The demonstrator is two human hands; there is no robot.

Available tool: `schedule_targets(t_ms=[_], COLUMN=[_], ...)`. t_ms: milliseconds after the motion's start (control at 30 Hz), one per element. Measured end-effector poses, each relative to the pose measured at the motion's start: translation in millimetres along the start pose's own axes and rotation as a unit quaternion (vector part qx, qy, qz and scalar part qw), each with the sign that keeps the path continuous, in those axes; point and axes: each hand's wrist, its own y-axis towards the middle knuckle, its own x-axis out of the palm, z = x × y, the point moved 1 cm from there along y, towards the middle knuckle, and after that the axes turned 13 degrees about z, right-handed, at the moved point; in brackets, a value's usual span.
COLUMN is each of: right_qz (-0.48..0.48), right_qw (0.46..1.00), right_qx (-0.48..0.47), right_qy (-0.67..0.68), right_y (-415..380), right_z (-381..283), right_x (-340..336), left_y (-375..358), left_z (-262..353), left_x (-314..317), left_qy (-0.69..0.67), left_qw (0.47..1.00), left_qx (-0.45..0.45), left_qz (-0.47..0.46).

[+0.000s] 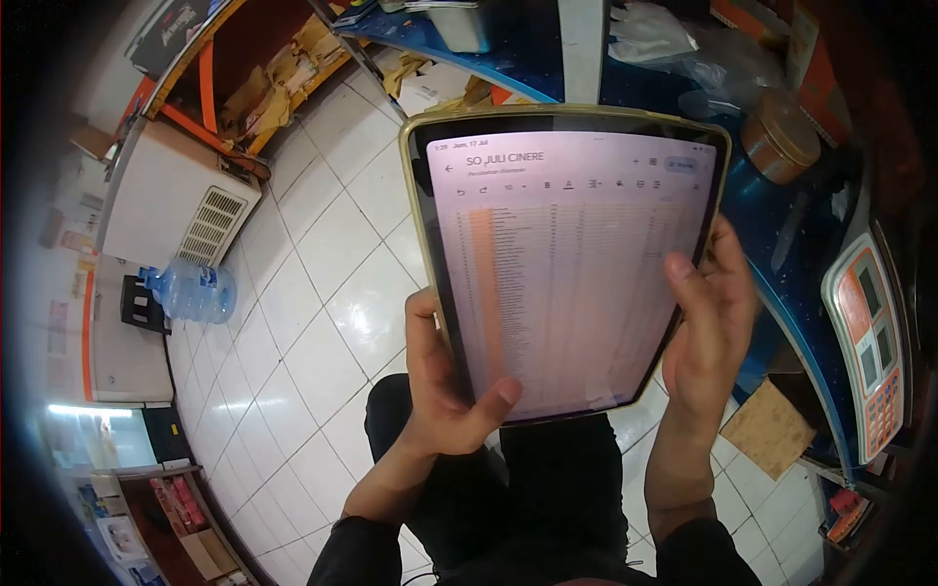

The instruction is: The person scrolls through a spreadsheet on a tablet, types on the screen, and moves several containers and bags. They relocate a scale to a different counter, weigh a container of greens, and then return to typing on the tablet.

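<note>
A tablet [576, 322] in a yellowish-edged case is held upright above my lap, its screen showing a spreadsheet titled "SO JULI CINERE" with an orange column on the left. My left hand [449, 391] grips the lower left edge, thumb lying over the bottom of the screen and fingers behind. At the right edge, my right hand [708, 322] wraps round the case, its thumb over the screen's right side. The fingers behind the tablet are partly hidden.
On the right, a blue counter [782, 283] carries a digital scale [868, 352], a round brown container [780, 137] and plastic bags [674, 44]. A large water bottle [200, 291] lies on the white tiled floor [313, 332] by a white appliance [171, 186]. Cardboard [769, 430] sits below the counter.
</note>
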Motion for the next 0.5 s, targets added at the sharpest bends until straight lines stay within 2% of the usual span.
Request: schedule_targets(t_ms=[67, 500], right_qz=[0.007, 0.014], right_qw=[1.000, 1.000], right_qx=[0.002, 0.007], right_qy=[-0.008, -0.026], right_y=[-3.6, -18.9], right_z=[0.8, 6.2], right_x=[2.3, 0.1], left_y=[-0.2, -8.8], left_z=[-0.3, -5.3], left_x=[-3.9, -14.5], left_qy=[0.010, -0.011], left_qw=[1.000, 0.999], left_qx=[0.012, 0.015], left_qz=[-0.024, -0.034])
